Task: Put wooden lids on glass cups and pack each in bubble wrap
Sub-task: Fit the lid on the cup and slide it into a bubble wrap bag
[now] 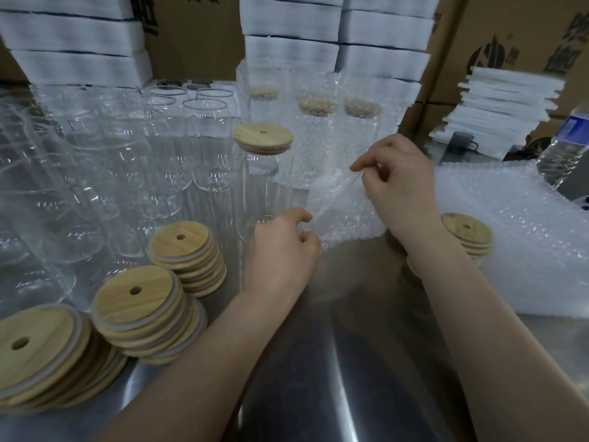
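Stacks of wooden lids [137, 301] sit closest, on the steel desk [350, 362] down-left of the capped cup [264, 193]. That cup is our landmark: upright, lid [263, 137] seated, no wrap on it yet. Just right of it both hands are on one piece of bubble wrap [344, 212]: the left hand [280, 247] pinches its lower edge, the right hand [395, 186] pinches the upper edge, and they look to be spreading it open for that cup. Behind the capped cup and a touch right, three wrapped cups [317, 129] stand lidded and sleeved, so that much is done. Left of the landmark a big crowd of bare glass cups [127, 161] waits, all empty and uncovered, so most of the job looks to be ahead. Further right of it, a pile of bubble wrap [510, 224] and a small lid stack [467, 229] lie in reserve. Cardboard boxes [510, 33] at the back are shut, contents hidden.
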Demonstrator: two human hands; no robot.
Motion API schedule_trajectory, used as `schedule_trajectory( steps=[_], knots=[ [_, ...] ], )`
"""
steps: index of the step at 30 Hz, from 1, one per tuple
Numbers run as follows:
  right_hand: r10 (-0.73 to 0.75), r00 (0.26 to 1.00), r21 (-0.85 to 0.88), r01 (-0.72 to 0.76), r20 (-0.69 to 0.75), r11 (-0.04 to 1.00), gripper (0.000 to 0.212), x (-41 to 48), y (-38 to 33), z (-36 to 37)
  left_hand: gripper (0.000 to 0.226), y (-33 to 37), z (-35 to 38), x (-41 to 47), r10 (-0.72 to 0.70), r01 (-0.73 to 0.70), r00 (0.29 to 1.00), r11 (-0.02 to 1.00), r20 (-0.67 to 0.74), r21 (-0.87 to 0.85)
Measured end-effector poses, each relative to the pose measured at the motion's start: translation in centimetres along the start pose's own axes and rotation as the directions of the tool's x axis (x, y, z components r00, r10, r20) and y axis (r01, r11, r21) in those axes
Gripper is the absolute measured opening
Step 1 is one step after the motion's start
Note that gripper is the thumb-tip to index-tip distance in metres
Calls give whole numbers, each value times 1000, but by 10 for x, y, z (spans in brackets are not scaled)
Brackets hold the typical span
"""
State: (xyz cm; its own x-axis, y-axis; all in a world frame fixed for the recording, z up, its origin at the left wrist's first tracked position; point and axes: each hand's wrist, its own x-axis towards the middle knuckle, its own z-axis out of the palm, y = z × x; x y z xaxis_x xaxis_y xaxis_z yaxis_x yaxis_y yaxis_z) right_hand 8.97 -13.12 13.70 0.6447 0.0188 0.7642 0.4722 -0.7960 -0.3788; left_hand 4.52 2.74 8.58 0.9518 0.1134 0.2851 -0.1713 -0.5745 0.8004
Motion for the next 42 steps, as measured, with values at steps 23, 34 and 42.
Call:
schedule_trajectory(
  steps=[23, 34, 42],
  knots=[
    [201, 960, 524, -276, 196, 806, 81, 15, -75, 43, 29, 0, -2, 4, -260, 311, 950, 836, 173, -453],
    [380, 924, 908, -201, 51, 368, 70, 8, -61, 14, 18, -4, -8, 14, -364, 403, 910, 654, 200, -640],
    [150, 988, 860, -47, -34, 508, 51, 3, -43, 3, 28, -10, -15, 20, -414, 375, 905, 672, 96, -639]
  ],
)
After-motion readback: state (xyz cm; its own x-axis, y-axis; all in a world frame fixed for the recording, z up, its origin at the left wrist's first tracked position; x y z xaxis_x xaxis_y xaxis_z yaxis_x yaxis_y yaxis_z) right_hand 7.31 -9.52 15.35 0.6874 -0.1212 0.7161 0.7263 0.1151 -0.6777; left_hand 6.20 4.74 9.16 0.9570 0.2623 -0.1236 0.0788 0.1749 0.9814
